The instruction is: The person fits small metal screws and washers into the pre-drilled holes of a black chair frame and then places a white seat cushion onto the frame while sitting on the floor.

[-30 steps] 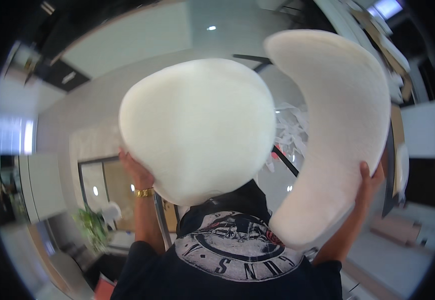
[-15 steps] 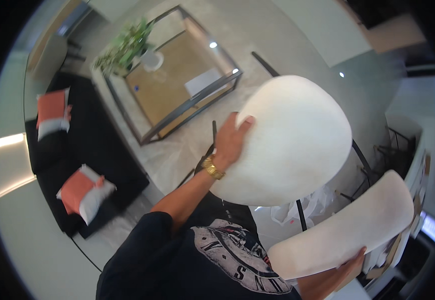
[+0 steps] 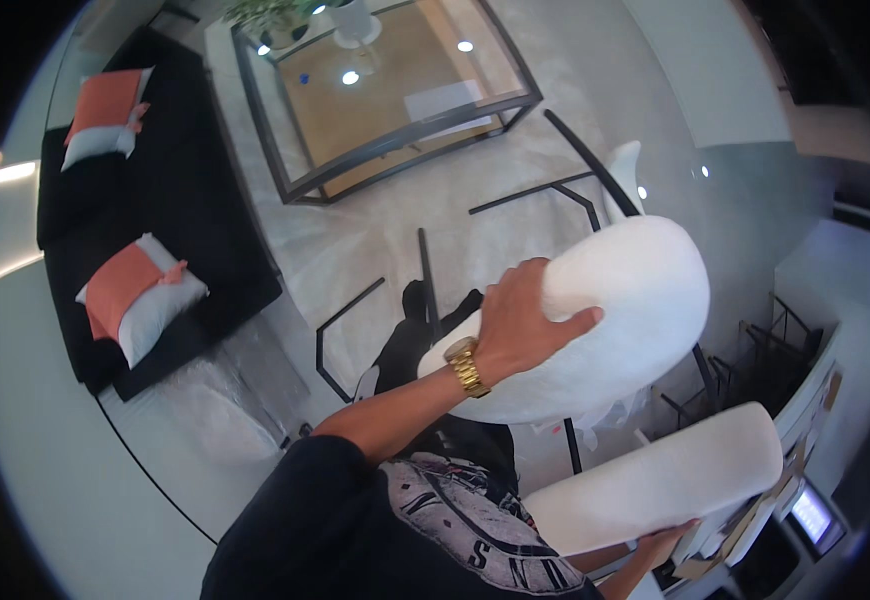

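A white padded chair seat (image 3: 635, 300) on black metal legs (image 3: 595, 165) is tilted in front of me. My left hand (image 3: 525, 325), with a gold watch on its wrist, grips the seat's left part, thumb spread across the top. The chair's white padded backrest (image 3: 675, 470) lies nearer me at the lower right. My right hand (image 3: 655, 550) holds the backrest's lower edge from beneath; some of its fingers are hidden behind it. How seat and backrest join cannot be seen.
A glass-topped coffee table (image 3: 395, 130) with a potted plant (image 3: 285, 18) stands ahead. To the left is a black sofa (image 3: 165, 200) with coral-and-white cushions (image 3: 145, 295). Clear plastic wrap (image 3: 225, 410) lies on the floor. A lit screen (image 3: 812, 517) stands at the right.
The seat has tipped, so its top now looks narrower and more of the black legs shows. My left hand has shifted right and downward in view. The backrest has swung slightly left.
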Tool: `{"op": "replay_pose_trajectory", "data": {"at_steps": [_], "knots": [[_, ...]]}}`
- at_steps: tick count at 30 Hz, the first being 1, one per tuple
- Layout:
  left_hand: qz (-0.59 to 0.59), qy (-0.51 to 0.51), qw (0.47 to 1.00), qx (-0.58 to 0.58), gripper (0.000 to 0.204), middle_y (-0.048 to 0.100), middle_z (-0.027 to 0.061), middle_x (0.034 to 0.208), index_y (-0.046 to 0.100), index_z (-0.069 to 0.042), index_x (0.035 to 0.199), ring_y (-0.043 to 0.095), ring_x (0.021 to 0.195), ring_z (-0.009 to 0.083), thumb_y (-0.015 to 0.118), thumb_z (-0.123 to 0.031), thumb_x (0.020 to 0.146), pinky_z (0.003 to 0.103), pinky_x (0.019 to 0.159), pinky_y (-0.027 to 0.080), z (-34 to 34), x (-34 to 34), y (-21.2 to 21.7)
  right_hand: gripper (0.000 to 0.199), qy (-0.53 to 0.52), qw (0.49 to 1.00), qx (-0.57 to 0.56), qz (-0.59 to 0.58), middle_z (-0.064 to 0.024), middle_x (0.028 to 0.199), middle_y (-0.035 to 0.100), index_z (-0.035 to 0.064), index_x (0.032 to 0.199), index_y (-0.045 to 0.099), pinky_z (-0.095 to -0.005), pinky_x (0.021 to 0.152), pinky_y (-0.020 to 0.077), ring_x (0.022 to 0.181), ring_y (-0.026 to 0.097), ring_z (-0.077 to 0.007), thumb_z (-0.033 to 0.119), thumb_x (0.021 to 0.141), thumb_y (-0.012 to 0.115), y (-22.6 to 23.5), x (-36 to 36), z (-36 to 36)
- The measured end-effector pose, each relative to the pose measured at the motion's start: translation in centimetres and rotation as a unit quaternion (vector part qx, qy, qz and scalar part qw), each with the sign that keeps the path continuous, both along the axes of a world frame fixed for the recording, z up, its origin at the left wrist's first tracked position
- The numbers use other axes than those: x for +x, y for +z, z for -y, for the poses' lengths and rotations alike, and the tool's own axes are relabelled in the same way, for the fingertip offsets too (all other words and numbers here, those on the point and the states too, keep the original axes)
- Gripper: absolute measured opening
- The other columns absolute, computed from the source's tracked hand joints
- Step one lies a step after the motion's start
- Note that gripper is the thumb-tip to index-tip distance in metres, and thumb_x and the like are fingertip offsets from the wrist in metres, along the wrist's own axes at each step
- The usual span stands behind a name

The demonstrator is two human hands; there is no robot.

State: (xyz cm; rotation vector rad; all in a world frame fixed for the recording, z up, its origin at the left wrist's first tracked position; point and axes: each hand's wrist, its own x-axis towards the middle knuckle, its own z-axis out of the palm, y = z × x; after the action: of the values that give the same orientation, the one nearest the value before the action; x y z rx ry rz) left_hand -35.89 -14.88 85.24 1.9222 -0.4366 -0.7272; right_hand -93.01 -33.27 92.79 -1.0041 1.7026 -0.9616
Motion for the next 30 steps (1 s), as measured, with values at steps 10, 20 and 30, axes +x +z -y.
{"op": "replay_pose_trajectory", "data": {"at_steps": [10,20,30], "knots": [[0.132,-0.065,0.989,0.008,0.071,0.067,0.0199,0.108,0.061,0.001,0.115,0.065,0.101,0.0375,0.092,-0.04,0.066,0.047,0.089,0.051,-1.3,1.3,4.6,0.095,-0.093,0.976,0.045,0.189,-0.0134,0.161,0.039,0.0118,0.16,0.032,-0.0531,0.119,0.036,0.143,0.044,-0.0388,0.081,0.096,0.024,-4.7,4.5,-6.1],[0.191,-0.192,0.956,-0.117,0.081,0.066,0.0201,0.115,0.06,0.001,0.123,0.062,0.11,0.0382,0.094,-0.039,0.061,0.048,0.097,0.047,5.9,-4.8,12.5,0.095,-0.176,0.957,0.02,0.23,-0.012,0.161,0.039,0.014,0.161,0.029,-0.0544,0.12,0.0355,0.145,0.042,-0.0381,0.082,0.095,0.022,-0.9,3.4,-15.1],[0.447,-0.379,0.778,-0.227,0.076,0.073,0.0152,0.109,0.061,0.001,0.126,0.073,0.095,0.0245,0.097,-0.025,0.064,0.038,0.086,0.059,14.6,-7.5,18.2,0.083,-0.188,0.737,0.041,0.648,-0.0105,0.152,0.051,0.0135,0.149,0.05,-0.0651,0.115,0.0342,0.142,0.045,-0.0378,0.07,0.089,0.049,-28.4,10.7,-13.2]]}}
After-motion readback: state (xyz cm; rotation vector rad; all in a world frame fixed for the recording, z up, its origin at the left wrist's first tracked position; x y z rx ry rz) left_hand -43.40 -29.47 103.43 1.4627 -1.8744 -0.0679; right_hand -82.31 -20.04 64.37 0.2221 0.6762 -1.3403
